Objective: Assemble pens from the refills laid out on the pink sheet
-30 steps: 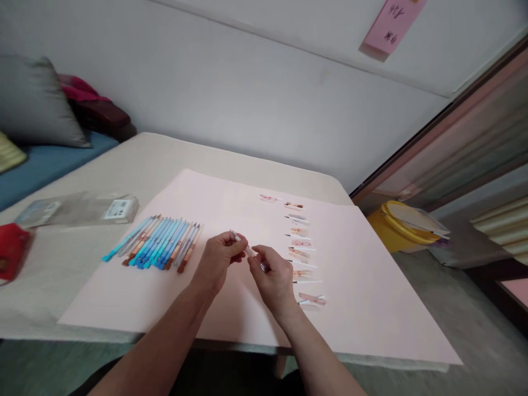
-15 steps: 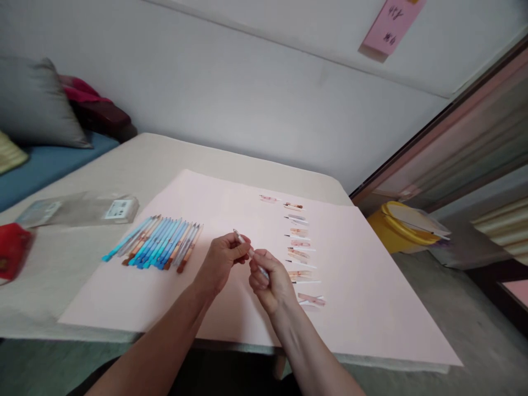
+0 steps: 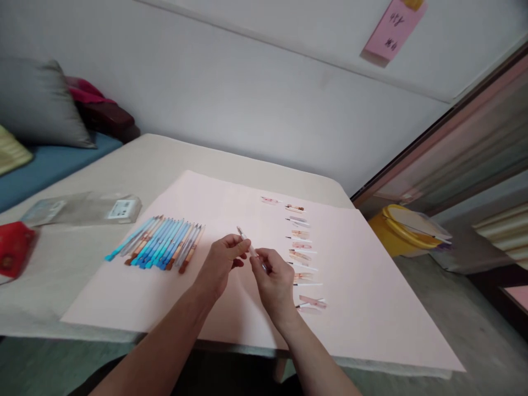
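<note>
A slim whitish pen (image 3: 252,250) is held at a slant between my two hands above the pink sheet (image 3: 231,192). My left hand (image 3: 225,257) pinches its upper part, and the tip sticks out up and to the left. Lower down, my right hand (image 3: 275,278) is closed round the other end, which the fingers partly hide. On the left lies a row of pens (image 3: 165,242) with blue, grey and brown bodies, side by side. To the right, a column of pen parts (image 3: 300,246) holds several thin refills beside pinkish and tan barrel pieces.
A clear plastic package (image 3: 91,210) with a label and a red object (image 3: 15,250) lie on the table's left side. Beyond the right edge stands a yellow bucket (image 3: 398,236). Cushions rest on a blue seat (image 3: 61,165) at the far left, and a wall borders the table's back.
My right hand has turned and shifted slightly right along the pen, its grip changing. The pen has tilted a little more upright. My left hand has hardly moved.
</note>
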Action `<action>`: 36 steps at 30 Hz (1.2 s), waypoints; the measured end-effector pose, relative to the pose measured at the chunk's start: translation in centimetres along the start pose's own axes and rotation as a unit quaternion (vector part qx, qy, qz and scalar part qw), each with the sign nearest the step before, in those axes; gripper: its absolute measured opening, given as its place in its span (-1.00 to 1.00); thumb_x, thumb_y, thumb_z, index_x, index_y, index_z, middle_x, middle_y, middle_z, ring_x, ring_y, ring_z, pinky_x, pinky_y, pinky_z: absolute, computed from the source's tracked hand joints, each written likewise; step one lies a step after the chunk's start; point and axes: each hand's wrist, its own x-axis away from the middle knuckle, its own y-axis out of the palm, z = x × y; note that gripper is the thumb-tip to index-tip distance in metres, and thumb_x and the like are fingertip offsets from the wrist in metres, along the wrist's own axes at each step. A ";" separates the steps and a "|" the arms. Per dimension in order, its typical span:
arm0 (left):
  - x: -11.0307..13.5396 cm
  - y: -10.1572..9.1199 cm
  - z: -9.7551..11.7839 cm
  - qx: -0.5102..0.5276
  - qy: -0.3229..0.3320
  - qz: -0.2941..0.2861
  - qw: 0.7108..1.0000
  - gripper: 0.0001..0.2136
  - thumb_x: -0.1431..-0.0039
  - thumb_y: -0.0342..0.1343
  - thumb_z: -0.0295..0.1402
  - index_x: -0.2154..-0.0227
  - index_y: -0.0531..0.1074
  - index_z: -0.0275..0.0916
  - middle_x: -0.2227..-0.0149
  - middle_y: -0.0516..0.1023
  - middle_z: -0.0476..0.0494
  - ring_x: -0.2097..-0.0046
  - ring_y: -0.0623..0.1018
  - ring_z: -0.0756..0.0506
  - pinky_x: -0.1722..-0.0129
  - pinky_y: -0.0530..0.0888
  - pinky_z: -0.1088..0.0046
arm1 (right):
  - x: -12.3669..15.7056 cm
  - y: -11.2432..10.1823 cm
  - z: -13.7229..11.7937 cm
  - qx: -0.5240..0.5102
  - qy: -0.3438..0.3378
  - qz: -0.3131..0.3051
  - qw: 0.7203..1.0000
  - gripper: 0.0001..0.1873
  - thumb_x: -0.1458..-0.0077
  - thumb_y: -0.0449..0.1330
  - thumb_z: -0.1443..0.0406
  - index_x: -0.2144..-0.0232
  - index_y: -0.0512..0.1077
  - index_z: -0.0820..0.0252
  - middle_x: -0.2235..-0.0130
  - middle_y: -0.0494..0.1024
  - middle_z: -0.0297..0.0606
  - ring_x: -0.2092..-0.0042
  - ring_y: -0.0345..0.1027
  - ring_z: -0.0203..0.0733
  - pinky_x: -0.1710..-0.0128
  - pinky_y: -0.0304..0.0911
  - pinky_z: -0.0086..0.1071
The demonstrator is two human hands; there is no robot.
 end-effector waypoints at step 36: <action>1.1 0.4 -0.3 -0.402 0.293 0.059 0.866 -0.86 -0.03 0.08 -0.40 0.61 0.39 -0.20 0.53 0.38 -0.08 0.43 0.33 -0.05 0.39 0.20 0.45 | -0.3 -0.4 0.6 0.120 -0.092 -0.038 0.988 -0.82 -0.07 0.06 0.37 0.30 0.45 0.21 0.40 0.48 -0.23 0.37 0.34 -0.24 0.37 0.23 -0.41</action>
